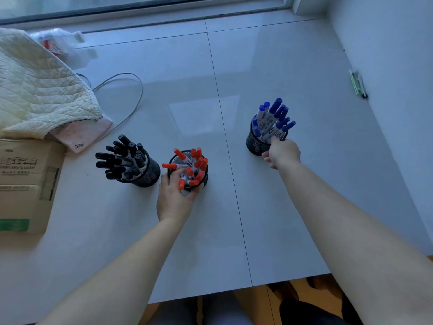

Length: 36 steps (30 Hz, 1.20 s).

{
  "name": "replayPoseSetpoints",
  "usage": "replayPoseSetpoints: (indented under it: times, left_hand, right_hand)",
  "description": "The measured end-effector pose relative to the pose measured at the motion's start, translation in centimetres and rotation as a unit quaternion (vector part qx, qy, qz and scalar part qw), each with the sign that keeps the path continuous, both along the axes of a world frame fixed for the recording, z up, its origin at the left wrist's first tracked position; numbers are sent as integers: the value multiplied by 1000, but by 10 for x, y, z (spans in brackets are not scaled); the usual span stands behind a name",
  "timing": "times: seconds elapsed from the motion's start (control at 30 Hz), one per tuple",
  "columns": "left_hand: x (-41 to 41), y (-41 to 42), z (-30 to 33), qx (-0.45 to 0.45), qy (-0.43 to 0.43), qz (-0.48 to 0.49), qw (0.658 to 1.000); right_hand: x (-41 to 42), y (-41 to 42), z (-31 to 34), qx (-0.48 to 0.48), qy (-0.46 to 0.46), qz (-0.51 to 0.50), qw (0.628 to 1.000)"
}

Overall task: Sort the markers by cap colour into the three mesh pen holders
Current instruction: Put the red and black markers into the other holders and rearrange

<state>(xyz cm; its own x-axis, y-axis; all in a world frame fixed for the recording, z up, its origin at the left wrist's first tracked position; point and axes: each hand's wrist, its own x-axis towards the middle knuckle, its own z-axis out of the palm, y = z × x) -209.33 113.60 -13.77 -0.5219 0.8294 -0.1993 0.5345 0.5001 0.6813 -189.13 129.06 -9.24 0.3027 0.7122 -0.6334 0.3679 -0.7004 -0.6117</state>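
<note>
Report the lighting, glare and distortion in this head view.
Head view: dim, bluish daylight; a pale reflected patch glares on the white table; the wide angle bows the table seams and stretches both forearms; the plastic bottle at top left looks soft; the blue-capped markers stay sharp.

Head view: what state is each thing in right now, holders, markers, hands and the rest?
Black markers: in the left holder, caps up.
Red markers: in the middle holder, caps up.
Blue markers: in the right holder, caps up.
Left hand: fingers curled round the middle holder.
Right hand: gripping the right holder's rim.
Box: closed, lying flat.
Cable: loose loop.
</note>
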Motion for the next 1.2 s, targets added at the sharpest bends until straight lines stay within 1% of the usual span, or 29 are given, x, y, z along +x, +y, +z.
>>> replayPoseSetpoints:
  times: [0.1, 0.23, 0.33, 0.43, 0.67, 0.83, 0.9, 0.97, 1.07, 1.13, 1.2]
  left_hand:
    - [-7, 13, -1, -2, -19, 19, 1000]
    - [-14, 30, 0, -12, -38, 32, 999]
    - [-18, 39, 3, -33, -44, 39, 998]
    - [-20, 37, 9, -31, -55, 40, 997]
    - [-17, 18, 22, -28, -44, 13, 999]
    - [-12, 15, 25, -51, -49, -14, 997]
    - [-11, 10, 26, -41, -50, -24, 998]
    - [-9, 3, 30, -19, -54, -19, 998]
    - [-8, -13, 34, -1, -61, 15, 998]
    - [-11, -25, 35, -10, -80, 30, 996]
    - [-15, -35, 34, -30, -100, 15, 994]
  right_hand:
    - [0, 4, -1, -4, 55, -50, 997]
    - [1, 7, -1, -16, 94, -88, 992]
    - [-4, 0, -1, -40, 105, -60, 992]
    - [-6, -14, -3, -33, 107, -20, 994]
    - [-7, -64, -6, -39, 125, 24, 991]
    - [-7, -97, -7, -50, 125, 64, 989]
    - [-8, -109, -7, -55, 134, 80, 986]
    - [-10, -119, -7, -61, 136, 97, 984]
    - [-15, -134, -7, -65, 143, 108, 982]
    - [-19, -144, -7, -70, 148, 108, 981]
    - [-22, -152, -7, -78, 152, 108, 979]
